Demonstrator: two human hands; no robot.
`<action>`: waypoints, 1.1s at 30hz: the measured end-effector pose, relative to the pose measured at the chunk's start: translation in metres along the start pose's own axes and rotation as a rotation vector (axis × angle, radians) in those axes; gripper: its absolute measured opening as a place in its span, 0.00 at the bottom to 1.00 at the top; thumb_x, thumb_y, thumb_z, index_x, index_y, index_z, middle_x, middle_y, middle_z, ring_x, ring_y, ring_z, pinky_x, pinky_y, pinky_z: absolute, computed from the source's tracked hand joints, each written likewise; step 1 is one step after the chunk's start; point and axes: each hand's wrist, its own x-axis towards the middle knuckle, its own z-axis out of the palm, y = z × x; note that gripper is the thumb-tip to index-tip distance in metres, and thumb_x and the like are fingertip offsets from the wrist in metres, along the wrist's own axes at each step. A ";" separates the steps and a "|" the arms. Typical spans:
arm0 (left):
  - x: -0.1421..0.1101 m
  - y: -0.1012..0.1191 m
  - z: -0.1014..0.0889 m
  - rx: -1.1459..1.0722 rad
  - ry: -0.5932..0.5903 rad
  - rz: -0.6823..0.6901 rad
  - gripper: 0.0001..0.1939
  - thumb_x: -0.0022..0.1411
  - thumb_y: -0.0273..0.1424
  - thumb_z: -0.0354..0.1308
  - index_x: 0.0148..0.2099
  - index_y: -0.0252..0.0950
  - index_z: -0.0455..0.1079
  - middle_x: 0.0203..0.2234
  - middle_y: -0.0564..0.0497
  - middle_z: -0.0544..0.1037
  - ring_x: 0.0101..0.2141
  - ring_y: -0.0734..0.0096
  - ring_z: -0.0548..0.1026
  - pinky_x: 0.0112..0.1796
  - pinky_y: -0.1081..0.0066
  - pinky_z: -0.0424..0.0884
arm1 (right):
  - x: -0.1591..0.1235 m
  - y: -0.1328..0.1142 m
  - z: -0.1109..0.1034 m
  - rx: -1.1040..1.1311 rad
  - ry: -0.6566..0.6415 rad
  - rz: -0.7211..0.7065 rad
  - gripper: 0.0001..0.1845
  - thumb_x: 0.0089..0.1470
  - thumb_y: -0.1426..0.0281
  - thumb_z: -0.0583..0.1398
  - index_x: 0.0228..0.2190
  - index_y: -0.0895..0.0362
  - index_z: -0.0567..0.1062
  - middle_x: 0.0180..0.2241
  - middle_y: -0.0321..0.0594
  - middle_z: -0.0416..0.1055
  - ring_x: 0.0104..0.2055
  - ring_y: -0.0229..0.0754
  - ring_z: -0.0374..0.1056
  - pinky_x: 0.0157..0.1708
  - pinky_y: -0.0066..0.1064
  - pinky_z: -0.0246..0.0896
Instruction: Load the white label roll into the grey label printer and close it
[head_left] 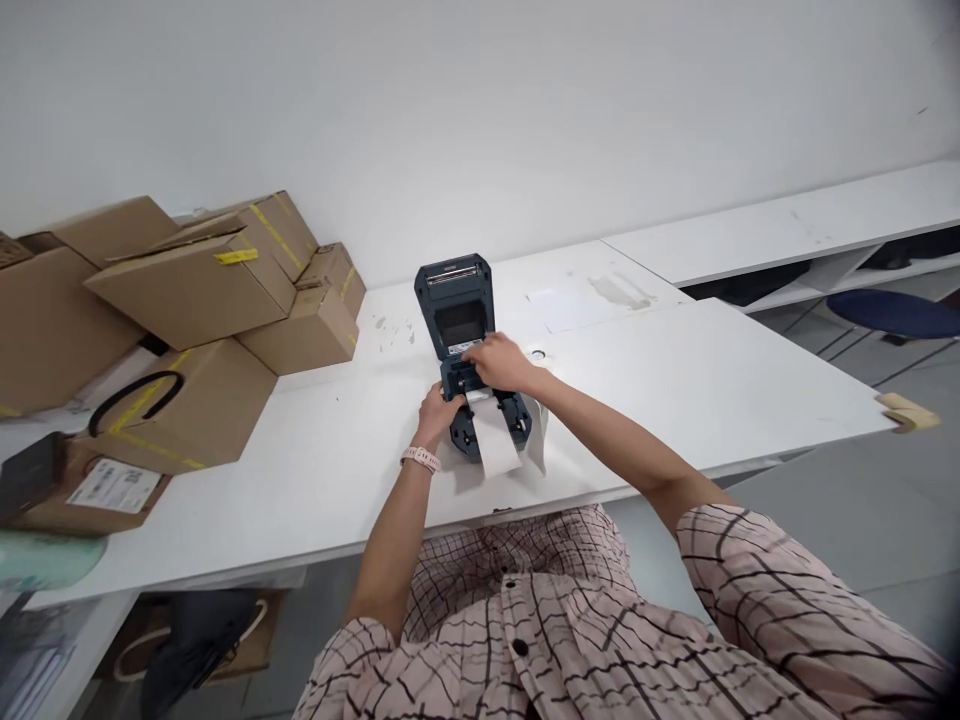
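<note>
A dark blue label printer (459,320) stands on the white table (675,390) with its lid swung up. A strip of white label paper (495,440) hangs out of its front toward me. My left hand (437,410) rests against the printer's left side, fingers curled on the body; a pale watch is on that wrist. My right hand (499,362) reaches into the open paper bay, fingers bent over the paper roll area. What the fingertips pinch is hidden.
Several cardboard boxes (187,290) are piled at the left of the table, one with a black handle loop. A sheet of paper (570,305) lies behind the printer. A white shelf (787,225) runs along the wall; a blue chair (892,312) sits at right.
</note>
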 end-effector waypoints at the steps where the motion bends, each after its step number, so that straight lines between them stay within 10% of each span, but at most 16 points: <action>1: 0.000 0.000 0.000 0.040 -0.006 0.021 0.23 0.59 0.32 0.58 0.58 0.36 0.70 0.43 0.43 0.82 0.46 0.53 0.79 0.46 0.62 0.72 | 0.001 -0.004 0.008 -0.042 -0.128 -0.018 0.21 0.55 0.78 0.56 0.49 0.62 0.79 0.46 0.54 0.80 0.52 0.54 0.73 0.64 0.48 0.48; 7: -0.013 0.001 0.002 0.196 0.058 0.080 0.25 0.64 0.27 0.48 0.62 0.38 0.68 0.43 0.43 0.82 0.46 0.52 0.79 0.48 0.59 0.70 | 0.022 -0.004 0.038 -0.008 -0.417 -0.093 0.15 0.49 0.81 0.61 0.38 0.60 0.82 0.42 0.53 0.81 0.47 0.55 0.76 0.56 0.45 0.60; 14: -0.021 0.001 0.006 0.107 0.091 0.024 0.27 0.66 0.30 0.47 0.67 0.39 0.64 0.49 0.44 0.81 0.51 0.52 0.77 0.51 0.58 0.69 | 0.026 0.014 0.005 0.273 -0.573 -0.291 0.22 0.53 0.72 0.63 0.51 0.56 0.77 0.40 0.38 0.80 0.37 0.40 0.75 0.36 0.28 0.68; 20: -0.019 -0.008 0.010 0.011 0.109 0.035 0.28 0.67 0.32 0.47 0.68 0.39 0.63 0.52 0.44 0.80 0.53 0.53 0.76 0.54 0.57 0.68 | -0.077 0.072 -0.015 0.916 -0.292 -0.498 0.30 0.57 0.46 0.60 0.52 0.53 0.74 0.46 0.45 0.77 0.43 0.45 0.72 0.42 0.40 0.68; 23: -0.019 -0.012 0.013 -0.037 0.122 0.039 0.28 0.68 0.33 0.47 0.68 0.38 0.63 0.55 0.43 0.78 0.55 0.53 0.75 0.57 0.56 0.66 | -0.163 0.114 0.001 1.131 -0.020 -0.377 0.28 0.44 0.40 0.65 0.34 0.50 0.74 0.28 0.39 0.71 0.33 0.46 0.70 0.35 0.44 0.68; 26: -0.019 -0.013 0.015 -0.037 0.148 0.035 0.27 0.67 0.34 0.49 0.67 0.38 0.64 0.55 0.43 0.78 0.55 0.52 0.75 0.57 0.55 0.66 | -0.222 0.145 0.015 1.205 0.127 -0.006 0.24 0.44 0.44 0.68 0.35 0.47 0.73 0.32 0.42 0.71 0.37 0.51 0.70 0.38 0.47 0.68; 33: -0.016 -0.014 0.015 -0.005 0.149 0.042 0.29 0.67 0.33 0.48 0.68 0.35 0.63 0.49 0.42 0.81 0.51 0.52 0.77 0.54 0.54 0.69 | -0.187 0.157 0.048 1.106 0.018 0.263 0.22 0.48 0.54 0.70 0.40 0.52 0.74 0.41 0.42 0.73 0.42 0.47 0.70 0.49 0.45 0.67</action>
